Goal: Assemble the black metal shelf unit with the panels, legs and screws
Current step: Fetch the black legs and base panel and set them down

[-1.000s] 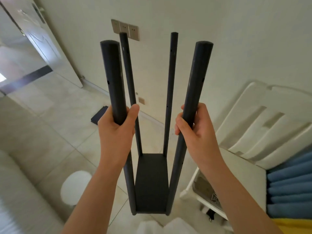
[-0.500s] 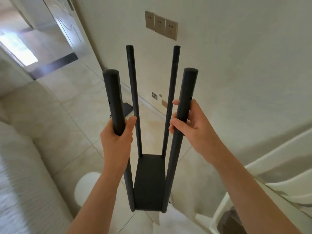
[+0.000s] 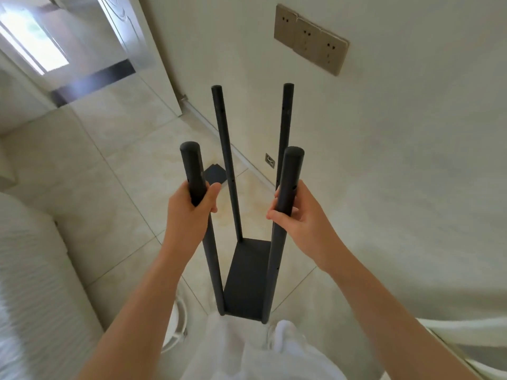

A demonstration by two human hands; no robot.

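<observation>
Black legs [image 3: 285, 204] gripped; no writing legible.

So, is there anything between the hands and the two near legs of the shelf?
No. The left hand grips the near left leg and the right hand grips the near right leg directly; nothing lies between.

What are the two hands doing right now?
Left hand: closed around the near left leg of the shelf unit.
Right hand: closed around the near right leg.
</observation>
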